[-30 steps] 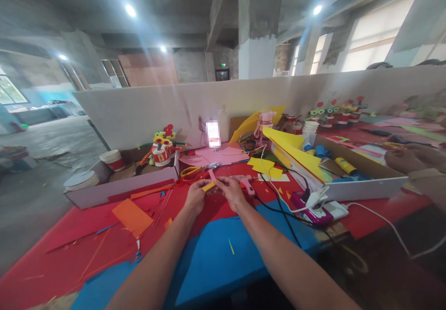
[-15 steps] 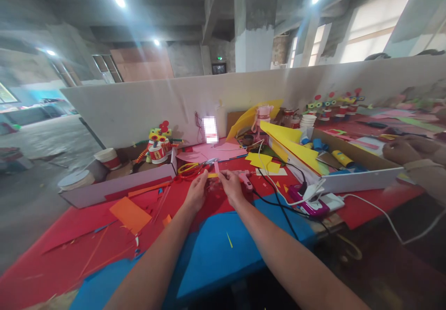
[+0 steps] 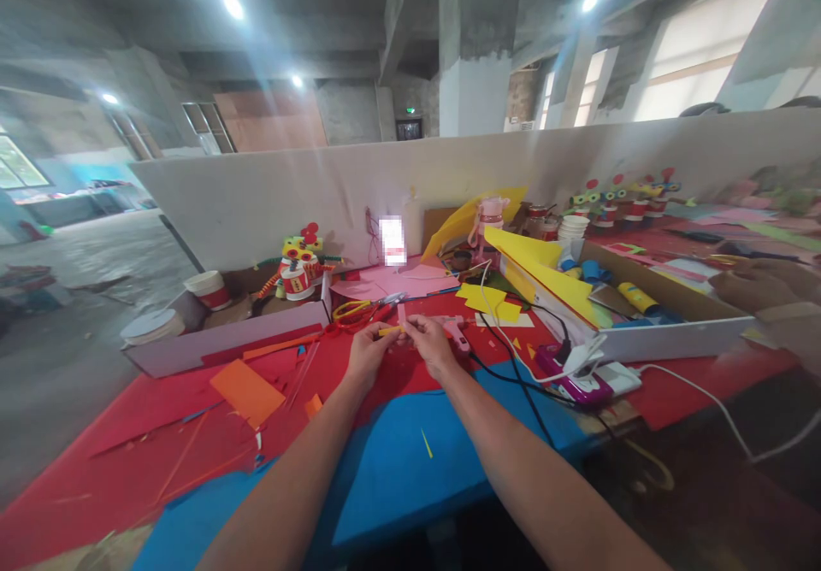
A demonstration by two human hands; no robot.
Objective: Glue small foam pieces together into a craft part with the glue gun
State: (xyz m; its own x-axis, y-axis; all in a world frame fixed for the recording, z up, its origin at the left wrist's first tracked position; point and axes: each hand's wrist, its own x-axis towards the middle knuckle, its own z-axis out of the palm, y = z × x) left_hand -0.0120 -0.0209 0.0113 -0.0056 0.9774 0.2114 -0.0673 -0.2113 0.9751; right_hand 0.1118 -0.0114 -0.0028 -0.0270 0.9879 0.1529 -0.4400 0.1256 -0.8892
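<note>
Over the red-covered table, my left hand (image 3: 365, 354) is closed with thumb and fingers pinching a narrow yellow paper strip (image 3: 388, 330). Close beside it, my right hand (image 3: 429, 345) pinches a pink paper strip (image 3: 402, 312), which stands up from the fingertips. The two strips meet between the hands; how they join is too small to tell. A pink hot glue gun (image 3: 457, 332) lies just right of my right hand. Scissors with yellow handles (image 3: 351, 309) lie beyond my left hand.
A paper-cup robot figure (image 3: 298, 272) stands in a box (image 3: 224, 342) at left. At right are a white box (image 3: 673, 342) of paper rolls and a purple power strip (image 3: 577, 380) with cables. An orange sheet (image 3: 249, 393) lies left; another person's hand (image 3: 747, 285) is far right.
The whole view has shifted slightly right and down. My left fingers have moved along the yellow strip, which now slants instead of lying level. Both hands remain close together.
</note>
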